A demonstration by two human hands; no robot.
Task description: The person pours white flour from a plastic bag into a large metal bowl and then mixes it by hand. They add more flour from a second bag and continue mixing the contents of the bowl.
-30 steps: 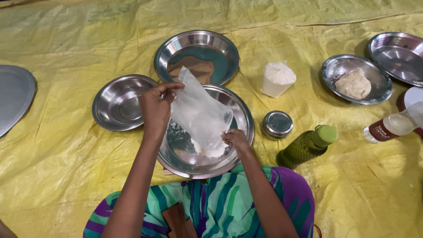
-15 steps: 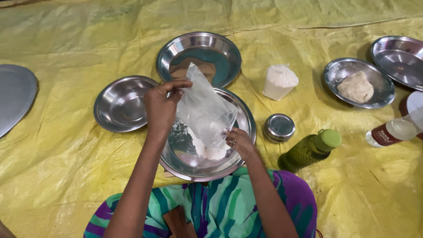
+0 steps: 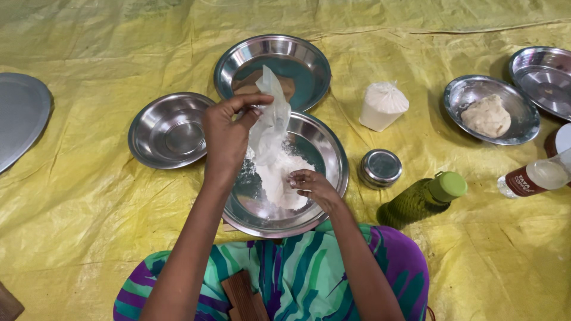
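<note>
We read this as a home cooking spot on the floor: a yellow sheet point(image 3: 89, 238) spread out, steel plates point(image 3: 169, 129) around, a lump of dough point(image 3: 486, 116), an oil bottle point(image 3: 419, 201), and flour point(image 3: 284, 175).

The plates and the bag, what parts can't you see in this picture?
Head view only:
- The brown thing in the far plate: partly hidden by the clear bag.
- The near plate: part of its bottom is covered by white flour and the left hand.
- The right hand: its fingertips curl under, out of sight.
- The big plate at left: cut off by the picture's edge.
</note>
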